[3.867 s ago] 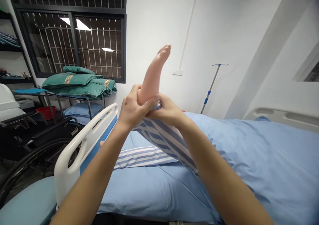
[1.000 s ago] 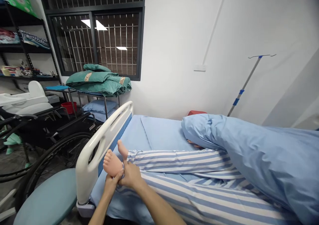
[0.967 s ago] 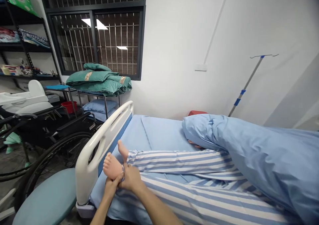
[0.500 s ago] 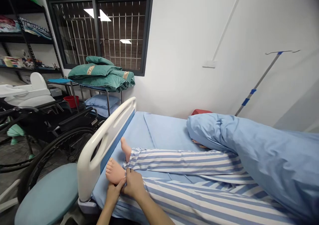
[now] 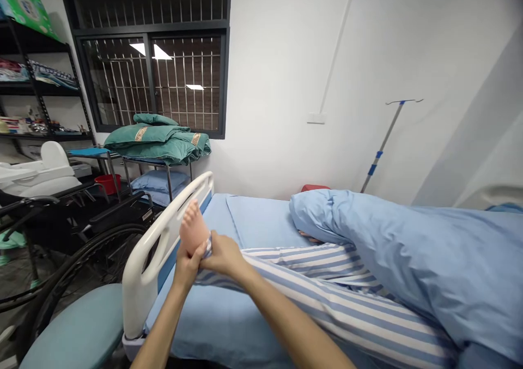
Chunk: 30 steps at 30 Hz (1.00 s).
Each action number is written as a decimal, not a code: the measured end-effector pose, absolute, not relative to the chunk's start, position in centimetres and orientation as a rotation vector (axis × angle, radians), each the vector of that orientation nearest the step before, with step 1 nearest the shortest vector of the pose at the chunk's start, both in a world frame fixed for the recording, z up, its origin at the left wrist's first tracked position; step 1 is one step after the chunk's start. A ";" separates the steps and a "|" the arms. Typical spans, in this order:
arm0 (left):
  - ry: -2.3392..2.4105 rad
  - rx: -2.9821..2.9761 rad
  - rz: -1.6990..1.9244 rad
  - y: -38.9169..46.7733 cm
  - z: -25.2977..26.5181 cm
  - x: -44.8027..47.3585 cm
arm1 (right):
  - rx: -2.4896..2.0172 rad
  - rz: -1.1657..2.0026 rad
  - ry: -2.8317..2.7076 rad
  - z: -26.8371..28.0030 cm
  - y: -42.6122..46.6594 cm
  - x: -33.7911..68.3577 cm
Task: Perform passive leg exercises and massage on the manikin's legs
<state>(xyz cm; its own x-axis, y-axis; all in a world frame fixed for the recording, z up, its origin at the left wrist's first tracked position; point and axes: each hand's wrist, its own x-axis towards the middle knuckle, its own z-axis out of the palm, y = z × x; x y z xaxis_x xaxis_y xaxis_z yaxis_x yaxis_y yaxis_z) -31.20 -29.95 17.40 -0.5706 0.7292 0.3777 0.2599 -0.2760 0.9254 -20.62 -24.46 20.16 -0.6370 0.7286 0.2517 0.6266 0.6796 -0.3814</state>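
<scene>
The left hand (image 5: 186, 264) and right hand (image 5: 224, 256) close together around the ankle of a manikin foot (image 5: 193, 228), at the cuff of the striped trouser leg (image 5: 327, 303). Both grips are wrapped shut: the left cups the heel from below, and the right clamps the cuff from above, probably to keep the fabric in place on the limb. The foot is raised clear of the bed (image 5: 261, 224), toes up, just beside the white footboard (image 5: 157, 249). The leg slopes down from the ankle toward the blue quilt (image 5: 408, 243), which covers the upper body; a second striped leg lies flat on the mattress behind. A wheelchair (image 5: 73, 233) stands beyond the footboard, folded green blankets (image 5: 157, 140) rest on a rack under the window, and an IV pole (image 5: 384, 140) leans near the wall.
</scene>
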 end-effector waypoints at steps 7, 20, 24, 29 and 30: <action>1.480 1.795 1.804 -30.0 31.5 -24.8 | -0.657 0.497 -2.302 33.4 -24.9 -12.5; 1.492 2.152 1.643 -30.0 39.9 -19.3 | -0.651 0.593 -2.165 40.0 -26.0 -6.1; 1.491 2.046 1.656 -29.4 37.7 -21.3 | -0.624 0.547 -2.205 38.3 -25.2 -8.1; 1.355 1.810 1.704 -28.6 33.5 -24.7 | -0.581 0.522 -2.239 34.9 -24.3 -11.8; 1.310 1.761 1.711 -28.6 32.5 -25.4 | -0.590 0.526 -2.243 34.1 -24.1 -12.6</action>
